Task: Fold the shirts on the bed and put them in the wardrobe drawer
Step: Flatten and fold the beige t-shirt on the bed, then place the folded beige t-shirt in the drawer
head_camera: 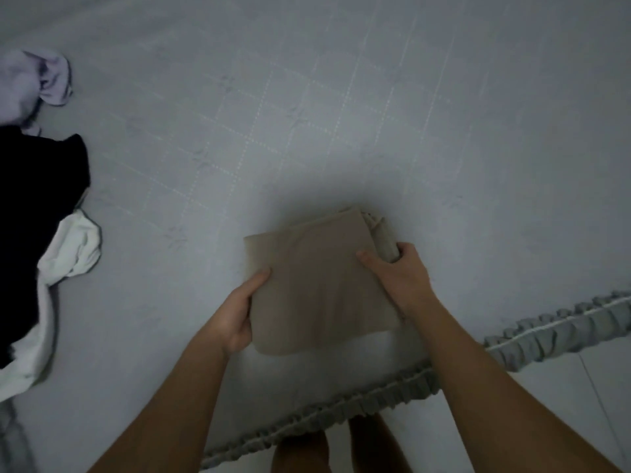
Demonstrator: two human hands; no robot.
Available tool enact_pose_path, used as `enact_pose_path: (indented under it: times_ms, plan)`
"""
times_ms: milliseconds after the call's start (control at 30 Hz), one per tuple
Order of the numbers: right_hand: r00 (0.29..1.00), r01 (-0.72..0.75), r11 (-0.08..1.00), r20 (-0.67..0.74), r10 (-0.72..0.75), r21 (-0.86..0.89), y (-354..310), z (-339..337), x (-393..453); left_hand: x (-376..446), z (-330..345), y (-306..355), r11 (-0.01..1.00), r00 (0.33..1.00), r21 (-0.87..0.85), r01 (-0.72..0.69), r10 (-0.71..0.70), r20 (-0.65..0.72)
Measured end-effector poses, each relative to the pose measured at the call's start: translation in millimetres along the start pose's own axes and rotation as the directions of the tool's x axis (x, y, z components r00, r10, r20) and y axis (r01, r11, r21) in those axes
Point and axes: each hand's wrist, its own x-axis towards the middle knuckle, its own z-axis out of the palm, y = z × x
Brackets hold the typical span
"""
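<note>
Grey bedsheet [341,114] fills most of the view, faint dotted grid lines running across it. Ruffled trim [563,326] marks the near edge of the bed; pale floor [563,404] shows beyond it at lower right. Light is dim.

Folded beige shirt [317,285] sits near the bed's front edge, roughly a rectangle, layered edges showing at its far right corner. Cannot tell whether it rests fully on the sheet or is lifted slightly.

Left hand [239,312] grips the shirt's left edge: thumb on top of the cloth, fingers hidden beneath. Right hand [396,274] grips the right side near the far corner: thumb lying across the top, fingers curled round the stacked edge.

Off to the left, well apart from the beige shirt, a loose pile of unfolded clothes: lilac garment [34,83] farthest back, black garment [37,206] in the middle, white garment [65,268] nearest, partly under the black one. All crumpled, partly cut off by the frame edge.

Open sheet lies between the pile and the hands. Person's bare legs [341,448] show below the trim, close against the bed.
</note>
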Motion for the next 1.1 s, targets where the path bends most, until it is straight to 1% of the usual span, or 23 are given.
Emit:
enact_pose_path:
  times_ms: [33, 100, 133, 167, 233, 300, 367, 433, 467, 500, 567, 633, 733, 800, 867, 967, 1033, 1100]
  plan:
    - [0.996, -0.044, 0.997, 0.077, 0.04, 0.062, 5.1, -2.4, -0.5, -3.7, -2.3, -0.4, 1.0, 1.0, 0.014, 0.023, -0.023, 0.016]
    - [0.98, -0.093, 0.975, 0.194, 0.053, 0.203, 11.6, -11.1, -11.3, -11.2, -5.3, -0.7, 0.999, 1.0, 0.043, 0.001, -0.001, 0.011]
    - [0.974, -0.089, 0.96, 0.223, 0.029, 0.264, 13.8, -16.9, -23.3, -15.9, -4.8, -0.1, 0.997, 0.999, 0.069, -0.04, 0.039, 0.02]
    - [0.975, -0.072, 0.95, 0.224, 0.002, 0.305, 16.1, -24.3, -39.2, -23.7, -0.6, 1.5, 0.989, 0.996, 0.115, -0.089, 0.085, 0.039]
    - [0.987, -0.013, 0.935, 0.153, -0.044, 0.355, 17.8, -44.2, -83.3, -49.3, 17.0, 5.8, 0.953, 0.985, 0.25, -0.171, 0.157, 0.075]
    - [0.998, 0.01, 0.909, 0.05, -0.035, 0.417, 18.1, -68.5, -145.5, -90.9, 44.6, 10.2, 0.871, 0.968, 0.422, -0.251, 0.22, 0.123]
    - [0.997, 0.032, 0.887, -0.073, 0.002, 0.461, 20.3, -96.8, -215.8, -140.1, 79.6, 14.4, 0.745, 0.944, 0.58, -0.33, 0.269, 0.192]
    - [0.974, 0.061, 0.851, -0.218, 0.063, 0.521, 27.4, -125.9, -292.4, -191.3, 119.5, 11.7, 0.567, 0.909, 0.711, -0.417, 0.278, 0.311]
    - [0.953, 0.084, 0.826, -0.287, 0.097, 0.558, 32.2, -138.4, -329.8, -216.5, 140.4, 8.3, 0.5, 0.889, 0.735, -0.458, 0.26, 0.377]
    - [0.927, 0.11, 0.801, -0.352, 0.132, 0.589, 37.9, -149.3, -365.1, -240.4, 161.3, 3.0, 0.464, 0.871, 0.737, -0.491, 0.223, 0.439]
    - [0.855, 0.16, 0.752, -0.47, 0.217, 0.639, 53.2, -164.0, -430.4, -282.6, 202.2, -15.7, 0.433, 0.842, 0.738, -0.518, 0.107, 0.529]
    - [0.763, 0.221, 0.703, -0.569, 0.307, 0.676, 71.8, -170.6, -487.6, -317.0, 236.8, -40.4, 0.432, 0.812, 0.744, -0.51, -0.044, 0.582]
    - [0.606, 0.303, 0.633, -0.657, 0.449, 0.712, 100.7, -167.8, -562.5, -363.7, 275.0, -82.2, 0.445, 0.748, 0.797, -0.408, -0.338, 0.571]
    - [0.515, 0.358, 0.592, -0.681, 0.521, 0.723, 117.0, -161.7, -606.9, -394.6, 293.6, -111.6, 0.409, 0.684, 0.841, -0.355, -0.5, 0.532]
    - [0.402, 0.414, 0.555, -0.692, 0.6, 0.722, 132.9, -153.8, -649.9, -425.1, 307.7, -146.5, 0.337, 0.642, 0.871, -0.358, -0.588, 0.491]
    - [0.248, 0.501, 0.503, -0.674, 0.696, 0.704, 149.8, -139.8, -713.1, -474.5, 323.7, -201.3, 0.194, 0.579, 0.862, -0.469, -0.669, 0.466]
    - [0.18, 0.584, 0.473, -0.673, 0.717, 0.66, 158.4, -131.1, -754.1, -509.3, 333.4, -235.1, 0.126, 0.537, 0.826, -0.549, -0.705, 0.464]
    - [0.119, 0.65, 0.453, -0.671, 0.732, 0.61, 167.1, -123.1, -792.0, -541.5, 343.1, -267.2, 0.092, 0.479, 0.769, -0.633, -0.734, 0.482]
